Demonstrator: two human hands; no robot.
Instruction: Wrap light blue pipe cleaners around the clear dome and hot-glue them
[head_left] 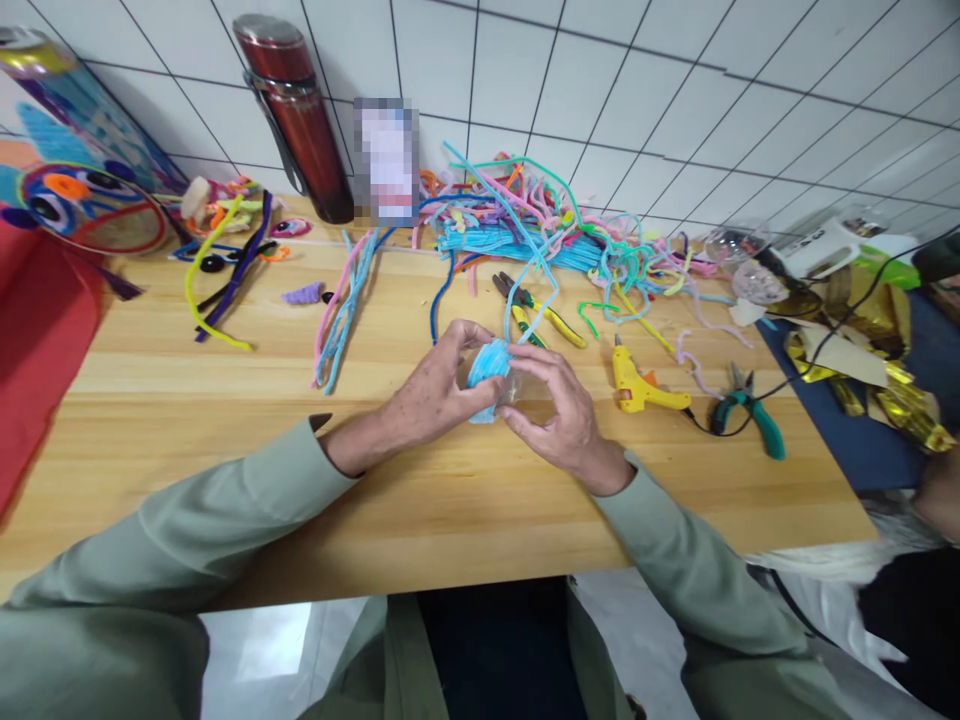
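Two hands, one piece of work between them. Left hand and right hand were drawn together over the middle of the wooden table, fingers of both pinched on a small blue fuzzy wad, which looked like wound pipe cleaner. A bit of clear wrapping showed against the right fingers; what it was could not be told. A blue strand ran up from the wad toward the heap.

Count on the table: one yellow glue gun lying on its side just right of the hands, its black cord trailing off right; one teal-handled pliers beyond it; one yellow-handled pliers above the hands. One large tangle of mixed-colour pipe cleaners at the back, too many to count. One loose bunch of pink and blue stems left of centre. One red flask leaning against the wall.

Edges: the near table edge ran just below the wrists. Bare wood lay open to the left of the hands and in front of them; the right side was crowded by tools.

Surface was light plank wood. The wall behind was white tile with dark joints. Red cloth hung at the far left.
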